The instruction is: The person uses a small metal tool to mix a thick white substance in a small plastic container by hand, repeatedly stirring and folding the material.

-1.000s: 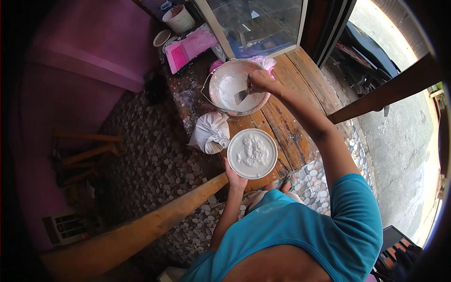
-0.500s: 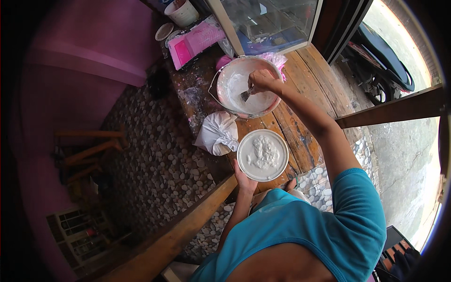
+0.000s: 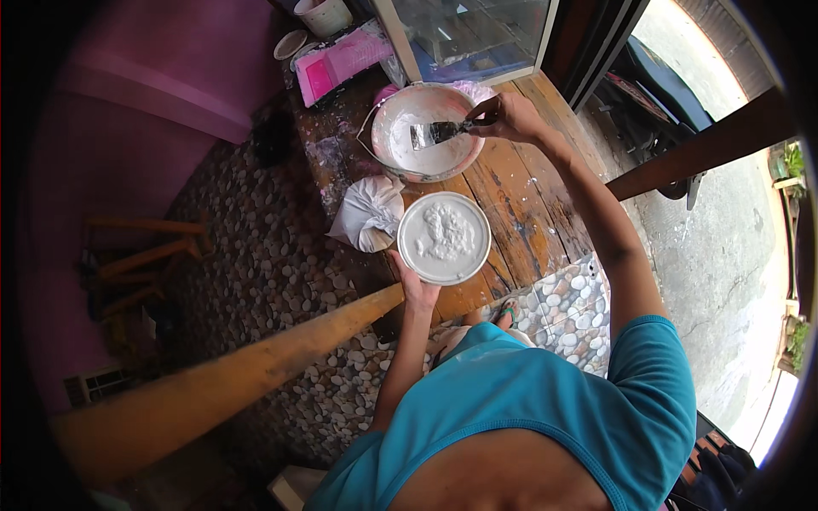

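Note:
My left hand (image 3: 417,289) grips the near edge of a round white lid (image 3: 415,243), held level with a lumpy heap of white putty (image 3: 452,234) on it. Beyond the lid stands a wide bucket (image 3: 392,119), its inner wall smeared white and pinkish and its wire handle hanging at the left. Above the bucket's right rim, my right hand (image 3: 511,117) is closed round the dark handle of a putty knife (image 3: 436,133). The flat blade points left over the bucket's opening. A white plastic bag (image 3: 371,213), gathered at its top, sits left of the lid.
The paint-spotted wooden table (image 3: 520,204) carries a pink paint tray (image 3: 349,58) and a white pail (image 3: 324,15) at the far left. A framed glass pane (image 3: 469,38) rises behind the bucket. A wooden beam (image 3: 239,366) crosses at lower left. A motorcycle (image 3: 665,85) stands outside.
My right hand has lifted out of the bucket toward its right rim, turning the putty knife so its blade lies flat and shows fully. The left hand still holds the lid; the whole view has shifted.

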